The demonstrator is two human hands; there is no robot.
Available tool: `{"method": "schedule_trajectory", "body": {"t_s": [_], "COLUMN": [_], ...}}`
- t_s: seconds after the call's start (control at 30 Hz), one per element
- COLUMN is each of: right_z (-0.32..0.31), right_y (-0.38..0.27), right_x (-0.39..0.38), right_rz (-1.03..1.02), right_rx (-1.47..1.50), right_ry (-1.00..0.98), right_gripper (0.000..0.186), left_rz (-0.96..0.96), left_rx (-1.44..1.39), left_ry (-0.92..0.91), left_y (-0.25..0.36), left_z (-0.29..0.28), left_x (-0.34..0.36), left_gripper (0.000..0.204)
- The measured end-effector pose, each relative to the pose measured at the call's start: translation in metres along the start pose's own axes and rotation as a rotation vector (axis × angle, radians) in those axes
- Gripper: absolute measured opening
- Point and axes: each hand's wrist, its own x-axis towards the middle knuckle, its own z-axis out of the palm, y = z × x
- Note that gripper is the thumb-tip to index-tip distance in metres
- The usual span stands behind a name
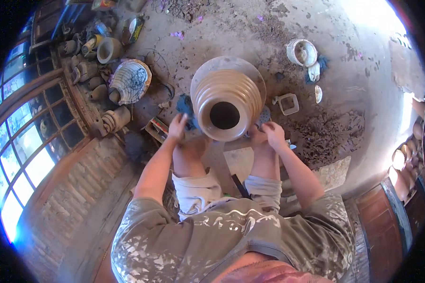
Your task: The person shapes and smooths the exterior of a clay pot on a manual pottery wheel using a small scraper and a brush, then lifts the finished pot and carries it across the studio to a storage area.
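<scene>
A large ribbed clay pot (243,87) stands in front of me on a round wheel plate (229,62), its dark round mouth toward me. To the left of the pot, my left hand (177,126) hovers by my left knee, beside a blue cloth (184,104). Its fingers look loosely extended, and I see nothing held in them. My right hand (273,134) is over my right knee, right of the pot's rim. The fingers there are bent together, and whatever they hold, if anything, is too small to tell. Neither hand touches the pot.
A white bucket (302,52) and a square clear container (288,104) lie to the right, near wet clay scraps (329,137). At left are a striped basket (131,81), several clay pots (109,50) and a small box (157,129). A paned window (28,141) borders the left.
</scene>
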Motion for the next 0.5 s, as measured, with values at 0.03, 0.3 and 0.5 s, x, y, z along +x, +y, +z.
{"method": "schedule_trajectory", "body": {"t_s": [0.03, 0.3, 0.5], "right_z": [0.0, 0.014, 0.045], "right_y": [0.0, -0.02, -0.02], "right_x": [0.015, 0.108, 0.131], "right_rz": [0.115, 0.478, 0.413], "right_rx": [0.162, 0.76, 1.268], "right_ry": [0.02, 0.0, -0.207], "right_gripper": [0.042, 0.069, 0.066], "left_rz": [-0.086, -0.471, -0.368], "left_rx": [-0.157, -0.81, -1.189], "left_ry": [-0.007, -0.268, -0.608], "left_y": [-0.007, 0.064, 0.1], "left_z": [-0.006, 0.019, 0.037], "left_x": [0.025, 0.1, 0.109], "left_gripper": [0.083, 0.097, 0.086]}}
